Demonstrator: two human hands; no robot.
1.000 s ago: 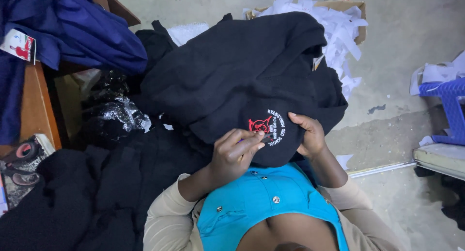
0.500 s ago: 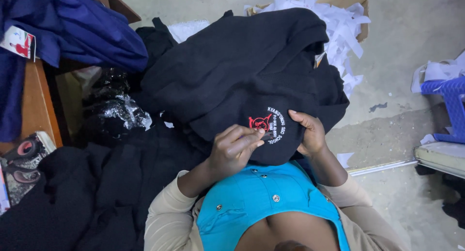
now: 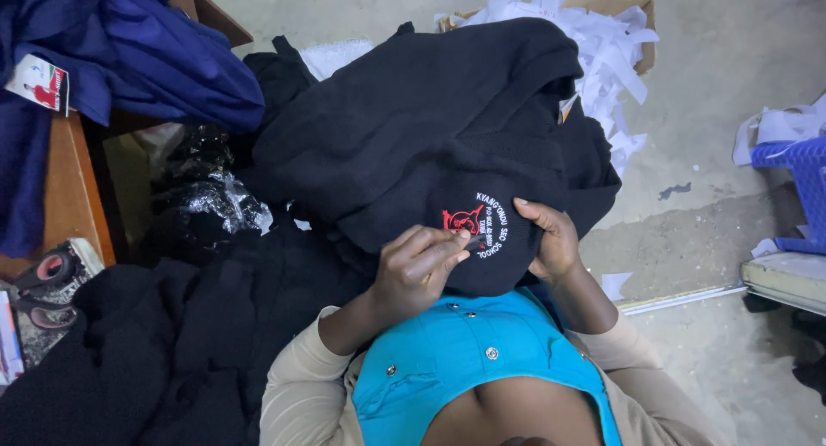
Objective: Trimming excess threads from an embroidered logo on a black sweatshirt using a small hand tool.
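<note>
Little has shifted — left hand (image 3: 419, 272) pinches at the red-and-white emblem (image 3: 476, 225) on the black sweater (image 3: 413, 145), bunched on the lap; right hand (image 3: 551, 239) grips its fabric, fingers closed.

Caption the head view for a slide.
Both hands work on a black sweater: left hand pinching at its embroidered badge, right hand gripping the fabric.

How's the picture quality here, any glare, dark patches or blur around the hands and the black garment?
Head view: dim, soft light; the black garment loses nearly all fold detail. Glare only on the crinkled plastic wrap. Left hand and right hand look fairly sharp on the embroidered badge. The paper scraps are the brightest area.
</note>
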